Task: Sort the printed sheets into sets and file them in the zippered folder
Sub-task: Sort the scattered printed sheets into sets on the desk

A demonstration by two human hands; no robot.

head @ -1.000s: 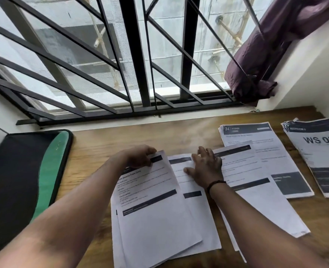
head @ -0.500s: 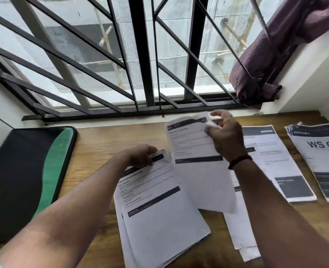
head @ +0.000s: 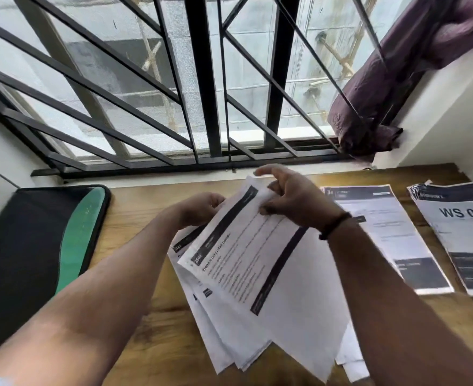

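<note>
My left hand (head: 199, 208) grips the top edge of a small stack of printed sheets (head: 216, 324), lifted at a slant over the wooden desk (head: 157, 324). My right hand (head: 293, 196) pinches the top corner of one printed sheet (head: 271, 271) with dark bars and lays it over that stack. The black and green zippered folder (head: 35, 254) lies flat at the left end of the desk, shut as far as I can see. Two more sets lie on the right: a sheet pile with a dark header (head: 391, 232) and a bundle marked WS 08 (head: 463, 232).
A barred window (head: 202, 87) runs along the back of the desk. A purple curtain (head: 391, 87) hangs bunched at the right, against a white wall (head: 452, 112). A few loose white sheets (head: 349, 355) lie under my right forearm.
My right hand lifted one sheet off the desk and swung it left onto the stack. My left hand raised that stack off the desk.
</note>
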